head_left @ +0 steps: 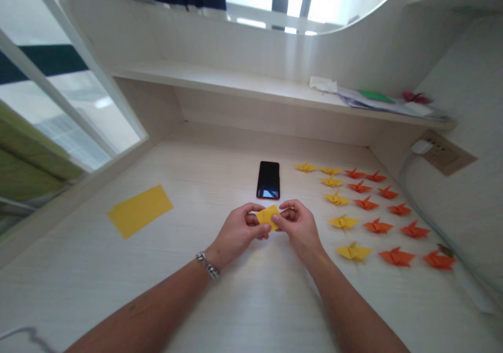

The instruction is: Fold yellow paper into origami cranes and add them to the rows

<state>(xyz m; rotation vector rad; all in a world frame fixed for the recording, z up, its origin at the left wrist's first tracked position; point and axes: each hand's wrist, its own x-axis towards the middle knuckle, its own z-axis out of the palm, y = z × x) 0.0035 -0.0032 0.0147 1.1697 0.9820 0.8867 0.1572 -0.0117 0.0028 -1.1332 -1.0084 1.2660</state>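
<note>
A small folded piece of yellow paper (268,216) is held up between both hands, over the middle of the desk. My left hand (241,229) pinches its left side, thumb low along the near edge. On the other side my right hand (299,224) grips it, with the thumb pressed on its face. Parts of the fingers behind the paper are hidden. Just beyond the hands lies a black phone (269,179). To the right, rows of folded paper cranes stand on the desk, such as a yellow crane (343,222) and an orange crane (378,226).
Yellow paper sheets (140,211) lie at the left of the desk (204,159). A shelf (236,83) crosses the back, with papers (377,101) at its right end. A cable (424,211) runs down the right side from a wall socket (446,151).
</note>
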